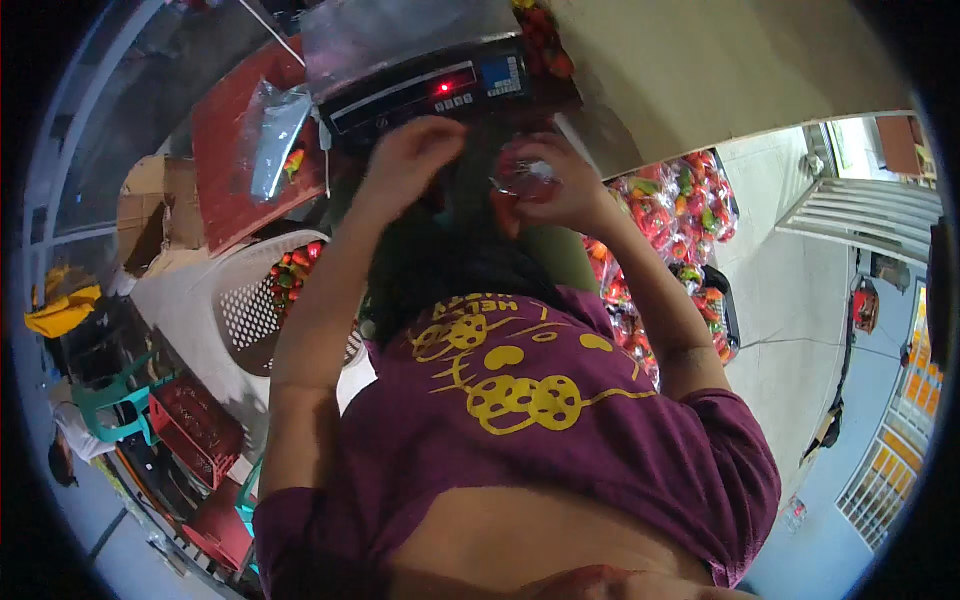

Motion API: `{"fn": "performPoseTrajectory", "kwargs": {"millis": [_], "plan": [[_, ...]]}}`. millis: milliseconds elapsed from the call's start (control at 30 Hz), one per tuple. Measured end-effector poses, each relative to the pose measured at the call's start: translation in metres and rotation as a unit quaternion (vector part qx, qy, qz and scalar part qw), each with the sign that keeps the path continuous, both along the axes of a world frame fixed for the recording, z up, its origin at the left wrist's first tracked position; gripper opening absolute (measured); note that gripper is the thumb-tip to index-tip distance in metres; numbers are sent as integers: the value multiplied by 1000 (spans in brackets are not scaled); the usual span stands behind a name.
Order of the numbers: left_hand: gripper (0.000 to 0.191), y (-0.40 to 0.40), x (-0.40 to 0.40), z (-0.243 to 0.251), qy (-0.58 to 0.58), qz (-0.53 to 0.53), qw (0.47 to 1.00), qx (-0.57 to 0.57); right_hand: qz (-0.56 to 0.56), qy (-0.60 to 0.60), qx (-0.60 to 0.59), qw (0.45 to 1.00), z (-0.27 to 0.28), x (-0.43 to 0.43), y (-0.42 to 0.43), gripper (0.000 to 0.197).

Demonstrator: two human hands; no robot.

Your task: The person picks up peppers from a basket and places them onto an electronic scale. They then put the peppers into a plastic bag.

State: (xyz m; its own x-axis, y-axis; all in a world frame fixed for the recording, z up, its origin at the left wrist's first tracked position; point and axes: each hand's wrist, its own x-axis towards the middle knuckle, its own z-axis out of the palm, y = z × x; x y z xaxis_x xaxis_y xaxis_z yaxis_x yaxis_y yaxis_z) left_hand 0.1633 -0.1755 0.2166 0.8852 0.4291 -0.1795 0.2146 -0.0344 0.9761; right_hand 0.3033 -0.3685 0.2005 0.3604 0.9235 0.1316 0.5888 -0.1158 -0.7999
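My right hand point(566, 184) is closed around a clear plastic bag of red peppers point(510, 206) in front of my lap. To its left, my left hand point(416, 157) is raised with curled fingers near the front edge of a digital weighing scale point(420, 94); blur and shadow hide whether it holds anything. A red light glows on the scale's panel. Left of the scale, a stack of clear plastic bags point(277, 142) and a small red and yellow pepper point(294, 163) lie on a red board point(225, 150). More peppers point(547, 37) sit at the scale's right side.
A white perforated basket point(244, 319) with red and green peppers stands at lower left. Many bagged peppers point(652, 202) fill dark crates at my right. A pale tabletop point(712, 67) spans the upper right. Red crates point(195, 427), a green plastic chair point(112, 405) and a cardboard box point(161, 202) stand at left.
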Motion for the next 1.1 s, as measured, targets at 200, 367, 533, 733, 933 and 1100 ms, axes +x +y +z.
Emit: {"fn": "performPoseTrajectory", "kwargs": {"millis": [200, 367, 533, 733, 933, 1100], "plan": [[23, 59, -66, -25, -42, 267, 957, -102, -170, 241, -33, 955, -1, 10, -109, 58], [28, 91, -145, -61, -38, 293, 954, -47, -357, 369, -138, 847, -70, 37, -282, 56], [32, 95, -177, -95, -7, 365, 927, -81, -392, -184, -331, 838, -125, 29, -387, 52], [34, 80, -176, -105, 38, 387, 915, -105, -517, 134, -209, 819, -190, 10, -430, 59], [35, 92, -193, -120, 50, 355, 931, -73, -518, 128, -238, 812, -207, 29, -410, 61], [34, 90, -183, -114, 67, 362, 924, -106, -468, 279, -78, 835, -200, 60, -375, 56]]}}
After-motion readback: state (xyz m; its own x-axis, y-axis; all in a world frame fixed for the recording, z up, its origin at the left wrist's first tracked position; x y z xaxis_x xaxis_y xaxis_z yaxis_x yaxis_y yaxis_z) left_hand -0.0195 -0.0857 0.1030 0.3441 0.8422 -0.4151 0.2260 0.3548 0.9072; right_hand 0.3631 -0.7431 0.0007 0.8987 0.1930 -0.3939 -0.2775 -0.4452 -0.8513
